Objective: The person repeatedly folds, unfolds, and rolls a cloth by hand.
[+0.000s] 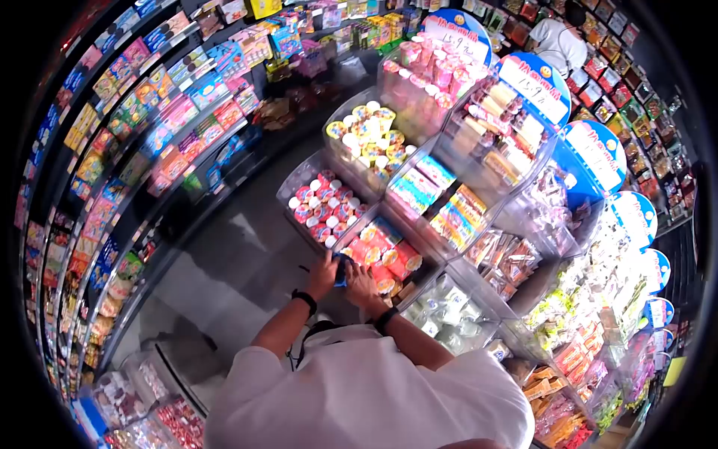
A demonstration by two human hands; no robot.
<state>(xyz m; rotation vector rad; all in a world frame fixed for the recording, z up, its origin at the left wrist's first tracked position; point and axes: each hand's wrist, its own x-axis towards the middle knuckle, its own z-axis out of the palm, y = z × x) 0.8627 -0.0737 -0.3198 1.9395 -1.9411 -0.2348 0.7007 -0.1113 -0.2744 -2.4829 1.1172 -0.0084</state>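
My left hand is closed on the left side of a small dark-blue object, whose kind I cannot make out. From the other side, my right hand has its fingers bent against the same object. Both hands are at the near edge of a clear bin with red-and-orange packaged cups. Just beyond it stands a bin of red cups with white lids. Dark bands circle both wrists.
Tiered clear bins of sweets, such as yellow cups and wrapped green packets, rise to the right under blue price signs. Curved shelves line the left beyond a grey floor. Another person is at the far right.
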